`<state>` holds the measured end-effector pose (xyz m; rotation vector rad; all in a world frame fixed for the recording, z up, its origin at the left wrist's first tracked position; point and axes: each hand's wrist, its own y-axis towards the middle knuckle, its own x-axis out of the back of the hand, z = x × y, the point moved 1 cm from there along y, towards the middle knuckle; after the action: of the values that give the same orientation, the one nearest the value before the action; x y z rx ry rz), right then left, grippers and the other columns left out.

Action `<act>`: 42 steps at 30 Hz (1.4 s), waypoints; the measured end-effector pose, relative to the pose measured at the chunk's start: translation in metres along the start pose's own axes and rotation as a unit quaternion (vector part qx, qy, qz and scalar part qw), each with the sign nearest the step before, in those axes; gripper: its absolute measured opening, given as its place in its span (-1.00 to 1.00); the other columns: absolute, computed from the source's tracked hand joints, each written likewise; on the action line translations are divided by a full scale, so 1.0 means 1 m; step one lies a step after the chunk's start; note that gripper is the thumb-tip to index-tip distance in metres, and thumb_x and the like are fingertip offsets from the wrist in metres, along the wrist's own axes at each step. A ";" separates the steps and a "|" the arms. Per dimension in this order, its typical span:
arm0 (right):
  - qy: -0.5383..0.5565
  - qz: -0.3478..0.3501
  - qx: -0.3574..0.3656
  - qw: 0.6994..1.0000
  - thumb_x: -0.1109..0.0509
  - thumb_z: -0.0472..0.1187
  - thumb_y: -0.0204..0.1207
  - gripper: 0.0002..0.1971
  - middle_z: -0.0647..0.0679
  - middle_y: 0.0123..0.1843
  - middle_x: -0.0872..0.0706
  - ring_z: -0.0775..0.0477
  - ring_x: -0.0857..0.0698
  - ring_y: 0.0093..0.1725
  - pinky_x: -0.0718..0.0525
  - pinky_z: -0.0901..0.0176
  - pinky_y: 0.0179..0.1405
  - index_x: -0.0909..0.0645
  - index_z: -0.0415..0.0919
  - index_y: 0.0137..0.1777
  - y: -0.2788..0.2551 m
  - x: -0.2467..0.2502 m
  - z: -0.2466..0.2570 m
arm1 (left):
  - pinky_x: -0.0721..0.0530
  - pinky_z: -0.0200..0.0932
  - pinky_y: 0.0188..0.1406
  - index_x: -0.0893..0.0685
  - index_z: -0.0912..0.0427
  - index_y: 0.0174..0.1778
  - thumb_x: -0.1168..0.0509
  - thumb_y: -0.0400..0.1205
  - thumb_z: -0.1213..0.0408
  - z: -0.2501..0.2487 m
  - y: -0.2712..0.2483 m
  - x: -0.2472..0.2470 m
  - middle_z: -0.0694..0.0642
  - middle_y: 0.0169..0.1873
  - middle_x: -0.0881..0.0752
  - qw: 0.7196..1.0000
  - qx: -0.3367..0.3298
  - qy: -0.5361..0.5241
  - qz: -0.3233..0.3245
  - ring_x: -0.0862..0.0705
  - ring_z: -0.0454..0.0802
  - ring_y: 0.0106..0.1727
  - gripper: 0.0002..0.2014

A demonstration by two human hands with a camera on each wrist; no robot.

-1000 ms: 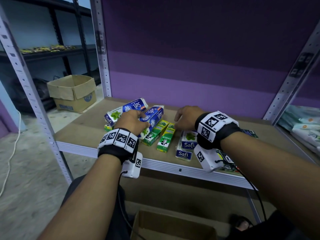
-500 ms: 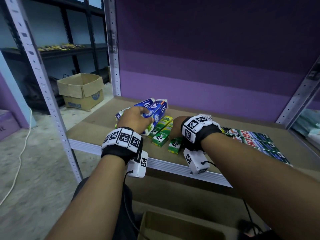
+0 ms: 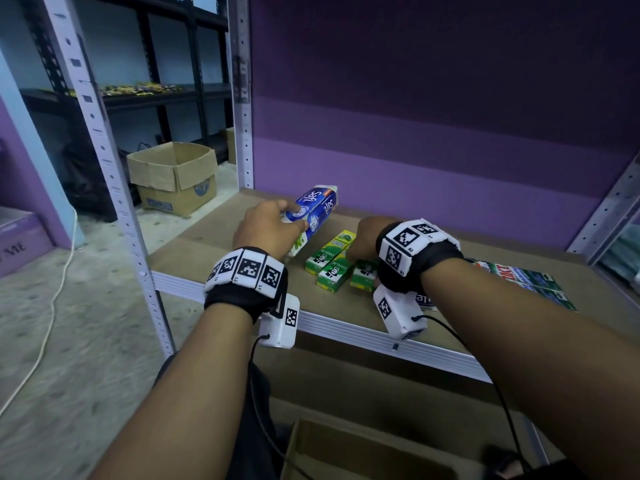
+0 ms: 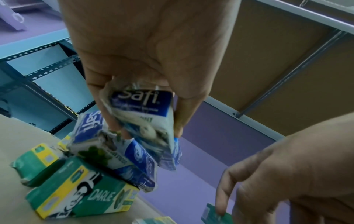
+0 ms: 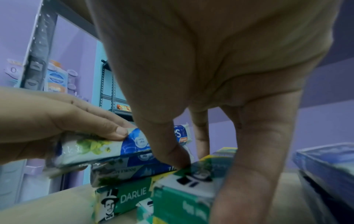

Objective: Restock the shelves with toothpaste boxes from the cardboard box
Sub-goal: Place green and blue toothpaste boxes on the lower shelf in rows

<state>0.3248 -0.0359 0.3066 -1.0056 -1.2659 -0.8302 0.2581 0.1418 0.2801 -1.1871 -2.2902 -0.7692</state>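
Note:
My left hand [image 3: 294, 223] grips a blue and white Safi toothpaste box [image 3: 317, 209], tilted up off the shelf board [image 3: 207, 244]. In the left wrist view the held Safi box [image 4: 141, 112] hangs over a second Safi box [image 4: 114, 153], which leans on a green Darlie box [image 4: 82, 195]. My right hand [image 3: 360, 244] is down on the green Darlie boxes [image 3: 329, 259]. Its thumb [image 5: 172, 154] and fingers [image 5: 254, 159] straddle one Darlie box [image 5: 184, 195]. An open cardboard box [image 3: 346, 452] sits below the shelf, between my arms.
Flat toothpaste boxes [image 3: 519, 275] lie on the right of the shelf. Grey slotted uprights [image 3: 104, 161] frame the bay, with a purple back wall. Another cardboard box [image 3: 173, 178] stands on the floor at left, near a white cable [image 3: 52, 306].
My left hand has lifted the Safi box up and toward the back. My right hand has moved left, off the Safi boxes at the front and onto the green Darlie boxes.

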 end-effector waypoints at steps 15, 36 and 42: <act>0.337 0.003 0.006 0.942 -0.54 -0.20 0.42 -0.77 -0.03 0.12 -0.73 -0.06 -0.79 0.02 -0.82 -0.01 0.00 -0.62 -0.15 0.03 0.018 -0.016 0.039 | -0.76 0.07 0.03 -0.73 -0.21 0.17 -0.44 0.52 0.06 0.036 0.014 0.040 -0.02 0.24 -0.72 0.994 0.034 -0.049 -0.095 -0.75 0.10 -0.01 -0.71; 0.377 0.013 0.040 0.925 -0.42 -0.26 0.55 -0.85 -0.20 0.01 -0.69 -0.12 -0.79 -0.25 -0.76 0.17 -0.49 -0.57 -0.15 0.08 0.040 -0.030 0.071 | -0.58 -0.15 0.19 -0.76 -0.06 0.21 -0.40 0.55 0.20 0.109 0.033 0.031 0.14 0.25 -0.73 0.984 0.157 0.024 -0.076 -0.67 0.19 0.24 -0.70; 0.236 -0.026 0.011 0.971 -0.28 -0.20 0.59 -0.89 -0.08 -0.35 -0.68 -0.12 -0.65 -0.31 -0.78 0.10 -0.13 -0.53 -0.17 -0.16 0.035 -0.017 0.058 | -0.56 -0.17 0.14 -0.76 -0.10 0.16 -0.48 0.49 0.17 0.105 0.029 0.033 0.14 0.22 -0.72 0.982 0.174 0.026 -0.065 -0.67 0.17 0.20 -0.69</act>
<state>0.3336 0.0296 0.2856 -0.7016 -0.8922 -1.0227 0.2510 0.2438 0.2293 -0.8570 -2.3523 -0.4114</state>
